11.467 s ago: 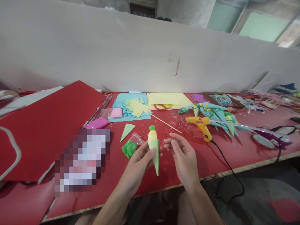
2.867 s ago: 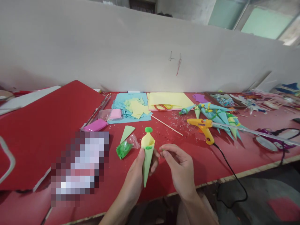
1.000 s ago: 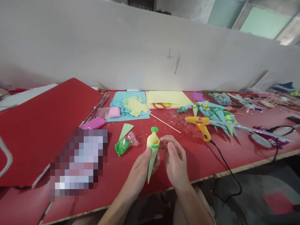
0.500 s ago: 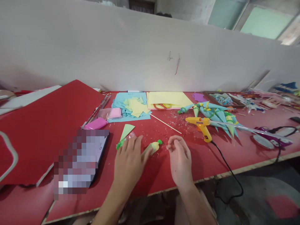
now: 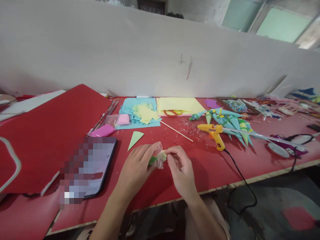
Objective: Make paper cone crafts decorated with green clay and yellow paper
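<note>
My left hand (image 5: 137,165) is closed around a small clear plastic bag (image 5: 158,161) with green clay (image 5: 151,161) in it. The bag's loose end points toward my right hand (image 5: 183,171), whose thumb and fingers are bent together beside it. Whatever those fingertips pinch is hidden. A bit of pale yellow (image 5: 164,156) shows behind the bag, where the small paper cone with a yellow and green top lay; most of it is covered. Beyond my left hand, a flat light-green paper wedge (image 5: 135,140) lies on the red table (image 5: 160,196).
A yellow glue gun (image 5: 216,135) with a trailing cord stands right, before a pile of blue paper cones (image 5: 233,123). A thin stick (image 5: 177,131), cut paper (image 5: 143,113) and pink clay packs (image 5: 103,131) lie farther back. A phone (image 5: 100,173) rests at left.
My left hand has picked up the bag of green clay and moved it right, over the small cone. My right hand has come left to meet it, fingers bending in.
</note>
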### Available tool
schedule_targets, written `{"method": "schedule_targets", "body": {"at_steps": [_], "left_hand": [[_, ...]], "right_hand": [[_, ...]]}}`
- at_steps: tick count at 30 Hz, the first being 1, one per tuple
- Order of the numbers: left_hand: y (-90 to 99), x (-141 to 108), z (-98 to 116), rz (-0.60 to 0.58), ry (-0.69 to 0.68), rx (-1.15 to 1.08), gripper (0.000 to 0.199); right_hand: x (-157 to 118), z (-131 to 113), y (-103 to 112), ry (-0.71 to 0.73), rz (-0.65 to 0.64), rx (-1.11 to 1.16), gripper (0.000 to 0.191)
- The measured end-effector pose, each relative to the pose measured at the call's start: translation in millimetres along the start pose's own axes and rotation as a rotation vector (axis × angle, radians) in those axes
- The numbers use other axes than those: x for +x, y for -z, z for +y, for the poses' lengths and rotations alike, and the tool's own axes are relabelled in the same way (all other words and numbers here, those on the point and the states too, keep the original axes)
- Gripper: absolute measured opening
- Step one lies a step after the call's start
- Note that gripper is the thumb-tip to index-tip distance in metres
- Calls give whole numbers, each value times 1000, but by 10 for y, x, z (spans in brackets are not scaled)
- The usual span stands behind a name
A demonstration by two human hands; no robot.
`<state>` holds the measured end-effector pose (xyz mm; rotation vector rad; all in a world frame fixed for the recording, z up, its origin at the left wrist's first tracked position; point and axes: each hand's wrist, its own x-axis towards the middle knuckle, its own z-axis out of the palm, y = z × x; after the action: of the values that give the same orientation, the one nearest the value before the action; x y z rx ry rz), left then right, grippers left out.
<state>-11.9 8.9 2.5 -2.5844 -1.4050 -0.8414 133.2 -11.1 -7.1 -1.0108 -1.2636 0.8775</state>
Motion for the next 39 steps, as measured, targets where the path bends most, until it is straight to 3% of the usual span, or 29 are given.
{"method": "schedule_targets", "body": {"at_steps": [4, 9, 14, 18, 21, 23, 26, 29, 32, 35, 37, 39], "left_hand": [[-2, -37, 16, 89, -58, -7, 37], [3, -35, 29, 78, -80, 71, 52], [32, -29, 84, 74, -136, 195, 53], [110, -38, 12, 14, -130, 169, 52], [190, -72, -98, -5, -36, 193, 65], [218, -121, -168, 33, 104, 269, 74], [189, -224, -244, 129, 363, 447, 68], [129, -299, -277, 125, 462, 533, 58], [137, -272, -238, 116, 493, 448, 58], [207, -180, -128, 226, 496, 221, 49], [236, -130, -42, 274, 382, 49, 43], [221, -103, 29, 192, 182, -67, 46]], "right_hand": [[0, -13, 4, 74, -101, -80, 13], [6, 6, 22, 39, -263, -131, 22], [-12, 5, -20, 5, -272, -194, 22], [-42, -22, -57, 18, -205, -151, 18], [-44, -5, -38, 5, -134, -77, 16], [-33, 25, -7, -27, -71, -12, 14], [-15, 64, 36, -80, -3, 56, 12], [-7, 76, 58, -89, 34, 76, 9], [-7, 75, 70, -81, 49, 91, 7], [-6, 71, 81, -88, 39, 96, 8], [-6, 61, 85, -87, 23, 84, 10], [-10, 45, 82, -75, -11, 66, 13]]}}
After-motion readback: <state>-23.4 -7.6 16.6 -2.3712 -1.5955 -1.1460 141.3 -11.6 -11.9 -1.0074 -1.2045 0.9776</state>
